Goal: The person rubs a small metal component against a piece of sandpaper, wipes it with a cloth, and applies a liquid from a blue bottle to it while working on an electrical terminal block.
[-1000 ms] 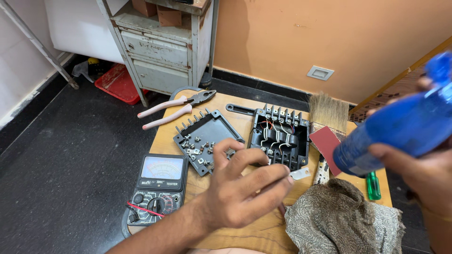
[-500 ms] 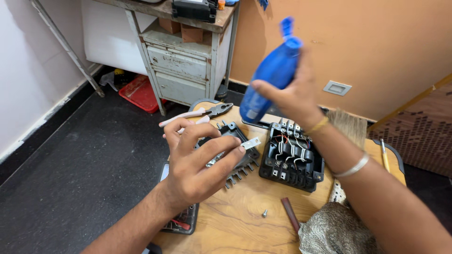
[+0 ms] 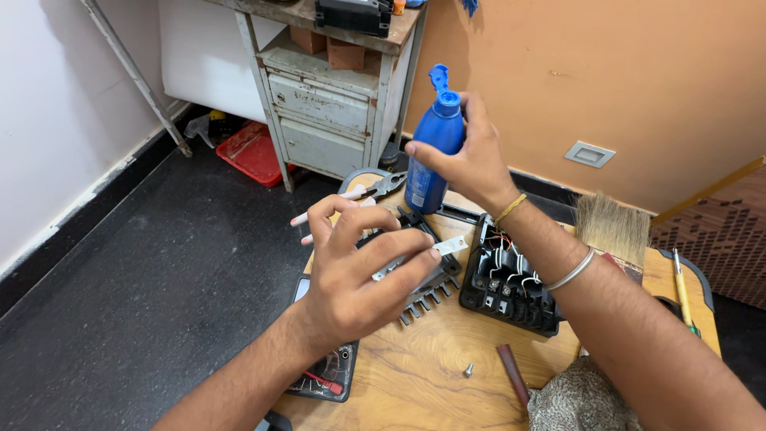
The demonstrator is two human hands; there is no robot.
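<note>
The right hand [image 3: 471,160] gripped a blue bottle [image 3: 433,152] at twelve o'clock; the left hand [image 3: 359,271] pinched a metal strip [image 3: 431,254] over the cover [image 3: 423,283].

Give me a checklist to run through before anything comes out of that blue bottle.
1. Bottle cap open: ok. The blue bottle has its flip cap up.
2. Firm grip on bottle: ok. The right hand wraps around it, upright.
3. Small part held: ok. The left hand pinches a thin metal strip between thumb and fingers.
4. Nozzle aimed at the strip: not ok. It points upward, away from the strip.
5. Nearby electrics clear of drips: cannot tell. The black terminal box lies open just beside the strip.
6. Loose screw safe: ok, lying on the wooden table.
</note>
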